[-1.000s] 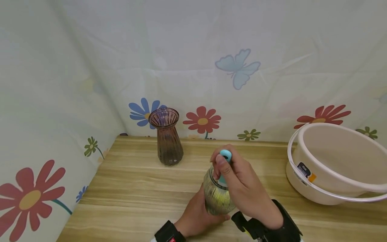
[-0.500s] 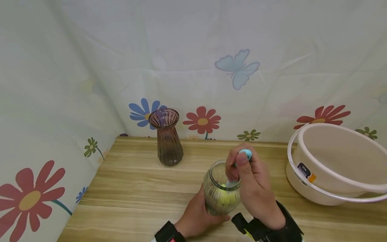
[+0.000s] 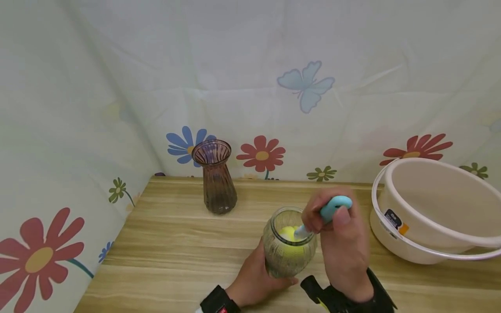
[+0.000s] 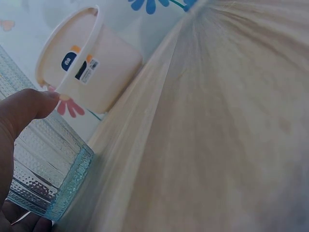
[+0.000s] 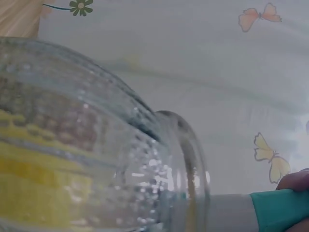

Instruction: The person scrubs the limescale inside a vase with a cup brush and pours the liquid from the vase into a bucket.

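Partly hidden, left hand [image 3: 256, 276] clasps jar [image 3: 287, 261]; right hand [image 3: 341, 243] grips brush [image 3: 332, 207], yellow head [image 5: 43, 195] blurred inside.

Backdrop [image 3: 219, 52]: pale, creased sheet filling the top of the head view; fabric or plastic, hard to tell
Butterfly print [image 3: 306, 87]: light blue, right of upper centre
Large flower print [image 3: 39, 258]: red, lower left
Table [image 3: 164, 252]: wood-grain top, lower frame
Light: soft, greyish

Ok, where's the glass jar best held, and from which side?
Probably around the rounded body of the glass jar, from the left, where the left grip is: that part bulges, and the turquoise-handled tool leans in at the top from the right.
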Motion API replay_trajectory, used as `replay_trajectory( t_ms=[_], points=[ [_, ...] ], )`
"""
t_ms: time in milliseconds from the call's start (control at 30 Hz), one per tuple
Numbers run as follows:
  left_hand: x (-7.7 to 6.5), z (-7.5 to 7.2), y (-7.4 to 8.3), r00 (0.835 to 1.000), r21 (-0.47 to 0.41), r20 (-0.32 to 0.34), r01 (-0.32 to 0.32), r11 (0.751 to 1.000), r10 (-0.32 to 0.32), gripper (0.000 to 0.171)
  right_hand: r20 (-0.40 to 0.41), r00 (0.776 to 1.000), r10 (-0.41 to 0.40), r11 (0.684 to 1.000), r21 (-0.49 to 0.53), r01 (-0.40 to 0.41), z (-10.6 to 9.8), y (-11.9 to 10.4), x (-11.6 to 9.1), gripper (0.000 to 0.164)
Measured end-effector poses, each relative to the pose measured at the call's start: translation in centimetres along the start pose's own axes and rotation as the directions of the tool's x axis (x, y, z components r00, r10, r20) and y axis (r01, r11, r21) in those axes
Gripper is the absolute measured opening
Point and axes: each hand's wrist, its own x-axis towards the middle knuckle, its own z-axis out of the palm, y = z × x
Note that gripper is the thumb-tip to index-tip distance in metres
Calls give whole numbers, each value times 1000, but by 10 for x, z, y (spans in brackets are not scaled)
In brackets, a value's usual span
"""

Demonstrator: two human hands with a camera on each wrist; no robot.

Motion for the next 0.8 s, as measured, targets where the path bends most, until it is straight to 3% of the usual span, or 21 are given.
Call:
replay_trajectory(
  t_ms=[233,300,500,600,800],
  points=[
    [0,-1,2,999,2,19,51,999,-51,109,-34,997,-75,972,219,81,-3,-4,-1,39],
    [0,-1,2,998,5,20,52,999,-52,108,-47,990,-131,963,232,138,0,-6,0,40],
    [0,-1,1,999,31,19,48,998,-49,108,-110,957,-267,938,198,284,8,-10,4,41],
    [0,-1,2,998,36,21,50,998,-51,108,-114,955,-275,940,179,292,9,-10,5,38],
    [0,-2,4,998,25,25,62,998,-62,109,-92,965,-244,969,21,247,9,-9,6,38]
  ],
)
